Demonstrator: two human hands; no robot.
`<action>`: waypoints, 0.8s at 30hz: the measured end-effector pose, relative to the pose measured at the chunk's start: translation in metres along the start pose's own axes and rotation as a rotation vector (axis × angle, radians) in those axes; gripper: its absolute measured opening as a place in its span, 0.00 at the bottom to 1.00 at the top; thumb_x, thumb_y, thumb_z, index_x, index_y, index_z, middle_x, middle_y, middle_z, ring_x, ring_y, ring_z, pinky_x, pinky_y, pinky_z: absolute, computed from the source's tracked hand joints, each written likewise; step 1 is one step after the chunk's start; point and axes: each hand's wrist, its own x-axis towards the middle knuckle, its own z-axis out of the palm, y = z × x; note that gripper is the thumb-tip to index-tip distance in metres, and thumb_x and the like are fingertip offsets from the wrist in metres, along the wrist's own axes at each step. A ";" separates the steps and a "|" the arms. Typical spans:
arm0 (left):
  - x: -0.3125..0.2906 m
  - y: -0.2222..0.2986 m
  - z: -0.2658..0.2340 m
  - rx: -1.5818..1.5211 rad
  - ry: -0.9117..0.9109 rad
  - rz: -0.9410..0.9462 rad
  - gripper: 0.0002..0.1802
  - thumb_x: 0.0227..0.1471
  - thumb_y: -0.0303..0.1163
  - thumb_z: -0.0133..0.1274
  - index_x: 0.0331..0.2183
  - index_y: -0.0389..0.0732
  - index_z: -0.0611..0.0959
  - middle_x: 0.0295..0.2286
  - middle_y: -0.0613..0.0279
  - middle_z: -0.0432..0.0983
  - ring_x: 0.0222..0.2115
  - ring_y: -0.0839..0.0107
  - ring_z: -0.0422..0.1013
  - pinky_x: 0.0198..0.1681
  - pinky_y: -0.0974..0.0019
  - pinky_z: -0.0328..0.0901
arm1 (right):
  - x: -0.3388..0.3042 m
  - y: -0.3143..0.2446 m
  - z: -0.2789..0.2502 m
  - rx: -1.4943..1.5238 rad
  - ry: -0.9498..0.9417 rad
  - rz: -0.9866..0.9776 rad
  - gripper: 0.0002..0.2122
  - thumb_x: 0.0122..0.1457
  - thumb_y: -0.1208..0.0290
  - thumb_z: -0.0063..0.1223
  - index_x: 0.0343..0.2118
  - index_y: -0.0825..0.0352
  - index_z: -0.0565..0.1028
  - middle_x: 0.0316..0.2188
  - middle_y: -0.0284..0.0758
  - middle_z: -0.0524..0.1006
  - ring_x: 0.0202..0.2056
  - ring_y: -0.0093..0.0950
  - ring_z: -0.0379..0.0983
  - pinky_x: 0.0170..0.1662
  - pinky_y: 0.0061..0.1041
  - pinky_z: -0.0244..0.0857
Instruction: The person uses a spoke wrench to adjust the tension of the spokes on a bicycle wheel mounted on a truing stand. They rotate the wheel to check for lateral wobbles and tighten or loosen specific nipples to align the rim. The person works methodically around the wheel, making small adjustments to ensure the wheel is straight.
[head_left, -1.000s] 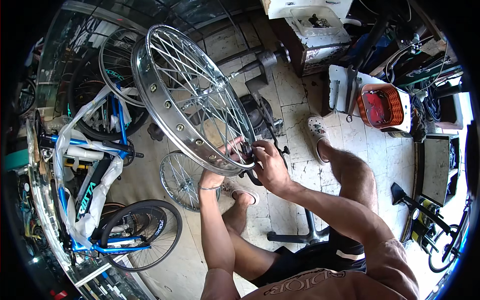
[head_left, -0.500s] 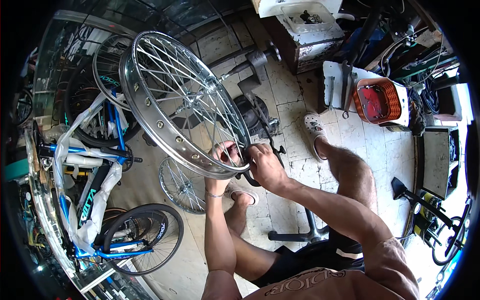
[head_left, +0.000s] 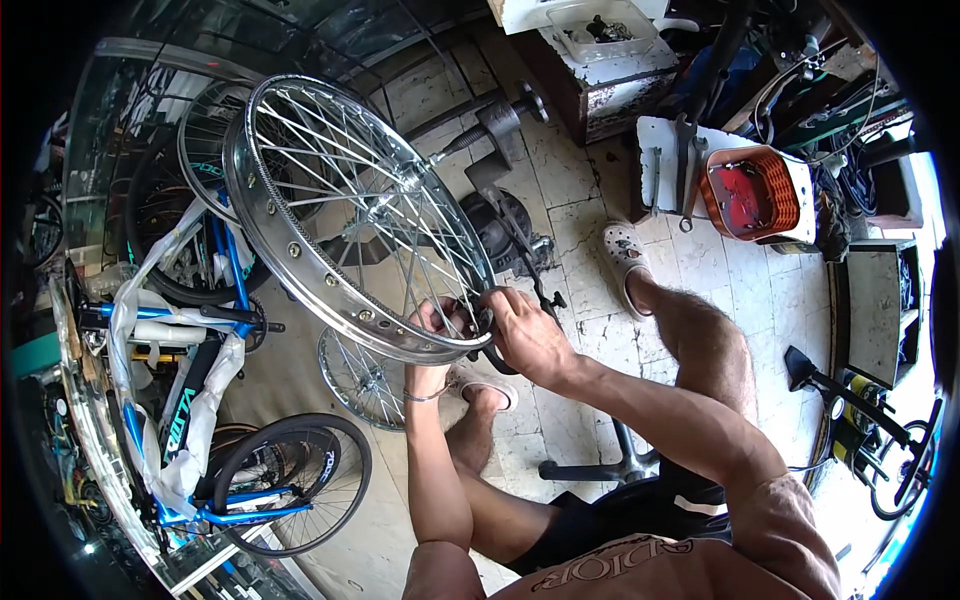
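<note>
A chrome spoked bicycle wheel (head_left: 317, 290) stands tilted before me, its axle in a dark metal stand (head_left: 497, 222). At the rim's near lower end, my left hand (head_left: 436, 322) reaches behind the rim among the spokes, fingers curled close to the spoke ends. My right hand (head_left: 528, 335) is closed against the outer side of the same rim section, thumb and fingers bent inward. Something small and dark shows between the two hands, but I cannot make out what it is. The fingertips are partly hidden by the rim and spokes.
On the left lies a blue bicycle frame (head_left: 238, 262) in wrapping, near a black-tyred wheel (head_left: 362, 470). A smaller spoked wheel (head_left: 345, 392) rests on the floor. An orange basket (head_left: 797, 205) and wrenches (head_left: 686, 165) sit on a white surface at right.
The wheel has shifted slightly left in view, and both hands sit a little lower and further left with it. They stay at the same end of the rim.
</note>
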 end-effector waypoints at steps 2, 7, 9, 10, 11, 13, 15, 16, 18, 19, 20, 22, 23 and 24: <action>0.000 0.003 -0.001 -0.110 -0.038 -0.037 0.15 0.55 0.28 0.58 0.42 0.33 0.75 0.32 0.62 0.77 0.29 0.77 0.74 0.32 0.74 0.70 | 0.000 -0.001 0.000 -0.009 -0.008 0.041 0.11 0.57 0.77 0.47 0.43 0.69 0.65 0.35 0.45 0.73 0.41 0.44 0.73 0.41 0.39 0.72; -0.002 0.008 -0.001 -0.156 -0.060 -0.068 0.16 0.57 0.29 0.56 0.45 0.33 0.75 0.33 0.61 0.78 0.30 0.77 0.74 0.32 0.74 0.70 | 0.001 -0.004 -0.005 -0.006 -0.059 0.030 0.13 0.55 0.79 0.46 0.44 0.70 0.64 0.36 0.46 0.73 0.39 0.45 0.74 0.40 0.39 0.73; -0.002 0.005 -0.001 -0.146 -0.066 -0.042 0.16 0.59 0.30 0.55 0.47 0.32 0.75 0.34 0.62 0.78 0.30 0.78 0.73 0.33 0.74 0.69 | 0.002 -0.004 -0.005 -0.003 -0.078 0.046 0.13 0.55 0.80 0.46 0.44 0.70 0.65 0.35 0.47 0.73 0.39 0.45 0.74 0.40 0.39 0.73; -0.001 0.004 0.000 -0.048 -0.060 0.007 0.16 0.59 0.31 0.54 0.47 0.32 0.75 0.33 0.62 0.78 0.30 0.78 0.73 0.32 0.74 0.68 | 0.002 -0.003 -0.004 -0.005 -0.083 0.052 0.14 0.54 0.80 0.46 0.45 0.70 0.65 0.35 0.47 0.73 0.39 0.45 0.74 0.40 0.39 0.73; 0.000 0.003 0.002 0.050 -0.053 0.057 0.16 0.60 0.31 0.53 0.47 0.32 0.76 0.33 0.63 0.78 0.30 0.79 0.72 0.32 0.74 0.68 | 0.003 -0.002 -0.004 -0.006 -0.088 0.058 0.14 0.54 0.81 0.47 0.45 0.70 0.65 0.35 0.47 0.73 0.40 0.45 0.75 0.40 0.39 0.73; 0.006 -0.002 0.008 0.152 -0.026 0.151 0.16 0.61 0.33 0.50 0.47 0.32 0.76 0.32 0.64 0.77 0.29 0.79 0.69 0.32 0.73 0.66 | 0.003 -0.003 -0.002 -0.006 -0.095 0.074 0.15 0.54 0.81 0.46 0.45 0.71 0.65 0.36 0.47 0.74 0.39 0.45 0.75 0.40 0.39 0.73; 0.007 -0.003 0.006 0.192 -0.002 0.123 0.16 0.60 0.33 0.51 0.46 0.32 0.77 0.32 0.63 0.77 0.29 0.79 0.70 0.32 0.73 0.66 | 0.004 -0.003 -0.003 -0.008 -0.106 0.089 0.15 0.54 0.81 0.46 0.46 0.71 0.65 0.36 0.47 0.74 0.39 0.45 0.75 0.40 0.39 0.73; 0.007 -0.003 0.004 0.211 0.008 0.109 0.17 0.60 0.33 0.52 0.46 0.32 0.77 0.32 0.62 0.77 0.29 0.79 0.70 0.32 0.73 0.66 | 0.003 -0.003 -0.003 -0.009 -0.114 0.097 0.15 0.53 0.81 0.46 0.46 0.71 0.65 0.36 0.47 0.74 0.39 0.45 0.75 0.40 0.39 0.73; 0.005 -0.001 0.000 0.195 0.011 0.125 0.15 0.58 0.27 0.54 0.46 0.32 0.76 0.32 0.67 0.76 0.28 0.82 0.69 0.30 0.76 0.66 | 0.003 -0.003 -0.003 -0.007 -0.111 0.099 0.15 0.53 0.82 0.46 0.45 0.71 0.65 0.37 0.47 0.74 0.39 0.46 0.76 0.40 0.39 0.73; 0.002 0.002 0.002 0.222 0.011 0.103 0.16 0.57 0.27 0.55 0.47 0.31 0.76 0.33 0.67 0.76 0.28 0.82 0.69 0.30 0.76 0.66 | 0.003 -0.003 -0.003 -0.003 -0.099 0.092 0.15 0.53 0.82 0.46 0.45 0.71 0.65 0.37 0.47 0.74 0.39 0.46 0.76 0.40 0.39 0.73; 0.000 0.005 0.003 0.249 0.012 0.080 0.17 0.57 0.26 0.55 0.48 0.31 0.76 0.34 0.66 0.76 0.29 0.81 0.70 0.31 0.76 0.66 | 0.003 -0.003 -0.003 0.000 -0.088 0.085 0.15 0.53 0.82 0.46 0.45 0.71 0.65 0.37 0.47 0.74 0.39 0.46 0.76 0.40 0.39 0.73; -0.002 0.007 0.002 0.128 -0.055 0.070 0.18 0.56 0.25 0.56 0.48 0.31 0.76 0.35 0.65 0.77 0.29 0.80 0.71 0.32 0.76 0.67 | 0.004 -0.002 -0.001 -0.005 -0.089 0.093 0.15 0.52 0.82 0.47 0.45 0.71 0.65 0.37 0.47 0.74 0.39 0.46 0.76 0.40 0.40 0.73; -0.003 0.008 0.000 0.067 -0.088 0.065 0.19 0.56 0.25 0.56 0.49 0.31 0.76 0.35 0.64 0.77 0.30 0.79 0.72 0.32 0.76 0.68 | 0.003 -0.002 0.000 0.003 -0.093 0.098 0.15 0.52 0.82 0.47 0.45 0.71 0.65 0.37 0.47 0.74 0.38 0.46 0.76 0.40 0.40 0.73; -0.003 0.009 -0.005 0.002 -0.138 0.028 0.21 0.56 0.26 0.57 0.51 0.31 0.74 0.37 0.63 0.77 0.32 0.78 0.72 0.36 0.75 0.69 | 0.004 -0.001 0.000 0.011 -0.094 0.102 0.15 0.52 0.82 0.47 0.45 0.71 0.65 0.37 0.47 0.74 0.38 0.46 0.76 0.40 0.40 0.73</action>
